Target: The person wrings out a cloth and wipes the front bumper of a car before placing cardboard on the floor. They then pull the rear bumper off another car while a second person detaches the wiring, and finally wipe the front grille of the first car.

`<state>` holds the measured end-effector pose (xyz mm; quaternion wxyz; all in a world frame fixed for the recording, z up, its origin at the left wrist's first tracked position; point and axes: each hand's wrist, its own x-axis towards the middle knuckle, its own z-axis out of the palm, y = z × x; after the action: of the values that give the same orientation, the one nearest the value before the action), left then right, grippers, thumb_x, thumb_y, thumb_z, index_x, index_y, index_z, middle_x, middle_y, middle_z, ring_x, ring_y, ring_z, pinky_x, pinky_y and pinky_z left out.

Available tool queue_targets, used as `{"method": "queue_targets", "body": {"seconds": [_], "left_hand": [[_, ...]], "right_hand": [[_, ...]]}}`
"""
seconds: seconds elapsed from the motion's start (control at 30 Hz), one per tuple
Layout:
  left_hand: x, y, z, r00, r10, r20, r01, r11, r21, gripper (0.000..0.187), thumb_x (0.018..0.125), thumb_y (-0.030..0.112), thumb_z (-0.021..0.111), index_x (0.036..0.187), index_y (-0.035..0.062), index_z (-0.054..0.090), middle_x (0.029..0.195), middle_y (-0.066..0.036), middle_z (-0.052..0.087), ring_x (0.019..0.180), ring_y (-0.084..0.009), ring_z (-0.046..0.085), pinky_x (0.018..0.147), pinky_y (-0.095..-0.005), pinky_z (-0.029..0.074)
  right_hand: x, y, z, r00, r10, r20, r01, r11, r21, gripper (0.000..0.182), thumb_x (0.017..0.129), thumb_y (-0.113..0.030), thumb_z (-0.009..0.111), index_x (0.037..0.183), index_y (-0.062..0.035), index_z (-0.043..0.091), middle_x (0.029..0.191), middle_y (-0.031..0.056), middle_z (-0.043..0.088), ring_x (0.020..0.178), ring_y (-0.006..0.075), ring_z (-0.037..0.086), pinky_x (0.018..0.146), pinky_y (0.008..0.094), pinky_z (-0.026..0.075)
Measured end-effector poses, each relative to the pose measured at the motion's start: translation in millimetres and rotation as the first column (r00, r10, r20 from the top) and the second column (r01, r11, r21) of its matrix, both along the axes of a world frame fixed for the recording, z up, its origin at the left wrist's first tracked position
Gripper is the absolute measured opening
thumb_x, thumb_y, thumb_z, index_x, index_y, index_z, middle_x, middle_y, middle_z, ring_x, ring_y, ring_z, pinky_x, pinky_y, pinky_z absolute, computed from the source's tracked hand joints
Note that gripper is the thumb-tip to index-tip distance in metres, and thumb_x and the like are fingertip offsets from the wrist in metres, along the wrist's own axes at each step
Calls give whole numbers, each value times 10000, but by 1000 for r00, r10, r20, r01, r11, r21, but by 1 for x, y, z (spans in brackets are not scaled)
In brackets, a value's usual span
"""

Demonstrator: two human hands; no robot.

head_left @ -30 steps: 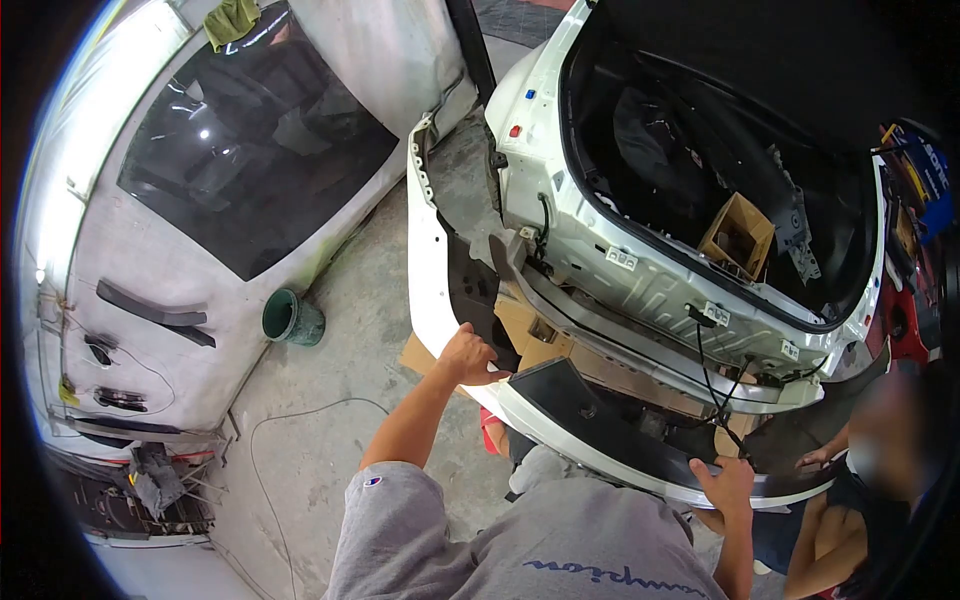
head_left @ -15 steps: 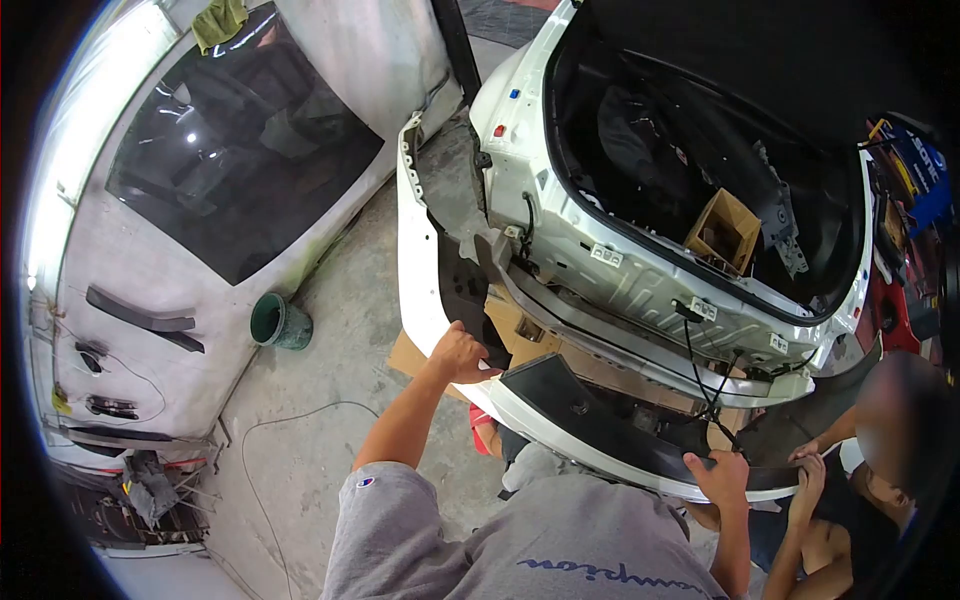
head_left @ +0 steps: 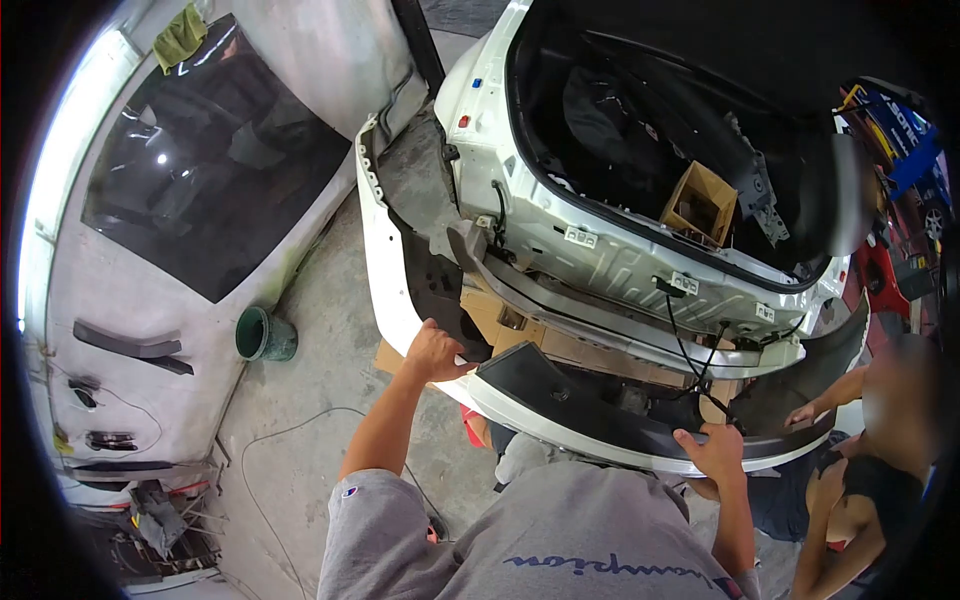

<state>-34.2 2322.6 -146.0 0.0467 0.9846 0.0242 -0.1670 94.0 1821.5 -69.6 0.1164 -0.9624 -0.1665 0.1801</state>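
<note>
nearest, the left hand [head_left: 433,352] curls its fingers over the top edge of the long white plastic rear bumper cover [head_left: 385,270] at its left bend, while the right hand [head_left: 712,452] clamps the cover's dark inner lip on the right. just right, a co-worker's hand [head_left: 806,414] rests on the same lip. beyond the cover, flat brown cardboard [head_left: 520,325] lies under the open white car body [head_left: 610,262], black wires hanging between. a green bucket [head_left: 264,334] stands far left on the concrete floor [head_left: 300,420].
</note>
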Motion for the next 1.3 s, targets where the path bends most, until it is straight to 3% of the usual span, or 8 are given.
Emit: {"method": "queue_targets", "body": {"seconds": [0.1, 0.13, 0.2, 0.27, 0.4, 0.73, 1.0, 1.3], "left_hand": [[-7, 7, -14, 1000, -10, 15, 9, 999, 39, 351, 771, 523, 670, 770, 187, 772, 658, -81, 676, 739, -249, 648, 916, -397, 383], [-7, 8, -23, 999, -24, 42, 22, 998, 61, 403, 768, 570, 668, 727, 182, 768, 651, -78, 669, 752, -255, 650, 958, -415, 388], [-20, 17, -42, 990, -34, 136, 37, 999, -15, 359, 743, 528, 699, 726, 174, 761, 678, -86, 675, 782, -277, 654, 1012, -447, 384], [-18, 11, -31, 994, -30, 102, 34, 999, -42, 245, 681, 408, 733, 719, 166, 750, 681, -89, 677, 783, -271, 653, 900, -441, 406], [-14, 5, -29, 994, -15, 111, 14, 1000, 17, 196, 627, 325, 713, 670, 134, 728, 664, -116, 659, 741, -284, 641, 863, -422, 400], [-12, -1, -27, 996, -20, 87, 16, 999, 43, 187, 620, 277, 695, 694, 113, 748, 641, -154, 633, 705, -294, 618, 860, -404, 387], [-8, 1, -35, 992, -80, 94, 74, 995, 62, 164, 628, 243, 679, 689, 103, 738, 655, -167, 634, 737, -299, 619, 857, -402, 377], [-7, -13, -17, 994, -64, 86, 60, 997, 48, 180, 640, 263, 681, 674, 93, 725, 653, -172, 632, 744, -306, 614, 871, -418, 364]], "right_hand": [[-1, -5, -13, 988, 56, 143, -58, 998, 11, 668, 742, -672, 700, 625, -15, 668, 602, 187, 623, 661, 401, 638, 640, 471, 492], [0, -1, -5, 997, 52, 61, -48, 997, -67, 687, 738, -695, 685, 600, -23, 646, 588, 183, 614, 652, 403, 632, 629, 472, 486], [-6, -12, -16, 992, 88, 91, -88, 996, -3, 729, 735, -740, 653, 577, -29, 621, 575, 186, 601, 634, 404, 621, 608, 476, 475], [-12, -17, -20, 978, 103, 181, -109, 994, 21, 731, 754, -742, 631, 596, -28, 653, 586, 183, 617, 650, 399, 636, 622, 479, 496], [-11, -16, -16, 995, 56, 84, -56, 998, -10, 778, 753, -777, 598, 663, -12, 706, 623, 179, 644, 690, 387, 649, 709, 448, 508], [-15, -21, -5, 1000, 23, -3, -23, 999, -35, 777, 750, -790, 592, 645, -25, 680, 641, 174, 643, 722, 387, 648, 715, 449, 505], [-18, -34, -20, 993, 31, 112, -39, 997, 72, 824, 746, -810, 570, 577, -9, 657, 545, 163, 589, 610, 362, 621, 667, 420, 476], [-17, -39, -24, 996, 42, 78, -44, 998, 35, 802, 732, -810, 581, 546, -31, 627, 533, 148, 579, 601, 364, 616, 664, 428, 481]]}}
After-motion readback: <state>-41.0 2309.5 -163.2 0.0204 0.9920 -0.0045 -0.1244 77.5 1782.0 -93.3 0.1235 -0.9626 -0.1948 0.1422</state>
